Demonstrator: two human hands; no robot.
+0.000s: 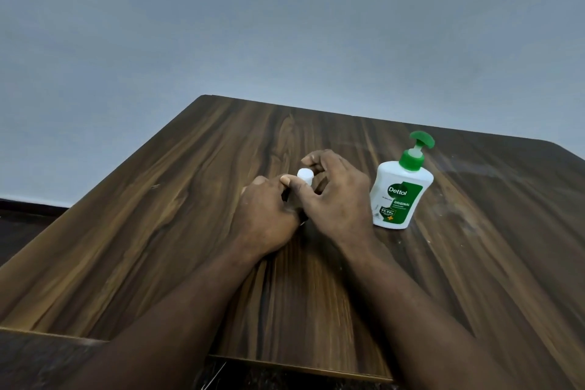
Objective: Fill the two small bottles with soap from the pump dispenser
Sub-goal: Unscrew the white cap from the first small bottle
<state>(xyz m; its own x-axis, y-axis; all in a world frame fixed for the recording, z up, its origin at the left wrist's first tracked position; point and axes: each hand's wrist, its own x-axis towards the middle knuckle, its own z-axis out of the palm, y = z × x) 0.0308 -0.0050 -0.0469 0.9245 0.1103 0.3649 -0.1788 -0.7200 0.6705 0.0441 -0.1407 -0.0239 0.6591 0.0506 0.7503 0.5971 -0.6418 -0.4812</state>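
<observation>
Handling: the small bottle [304, 180] is judged light and thin-walled. It will tip or slide easily on the smooth desk [158, 231], so hold the body low and firmly but do not squeeze it hard. Its cap [305, 174] is small and smooth, so take it by the rim with your fingertips.

The pump dispenser [400, 196] is judged the heavier and stiffer item. Steady its body when you press the pump head [422, 139].

Hands: your left hand [264, 215] is curled round the bottle's body. Your right hand [335, 196] pinches the cap between thumb and forefinger, with the other fingers loosely bent.

Position: the bottle stands near the middle of the desk, between your two hands. The dispenser stands upright just to the right of your right hand, not touching it.

Appearance: only the bottle's round white cap shows. The body is hidden behind your hands, so its colour and fill level cannot be told. The dispenser is white with a green Dettol label, green collar and green pump head. A second small bottle is not in view; it may be hidden behind your hands
</observation>
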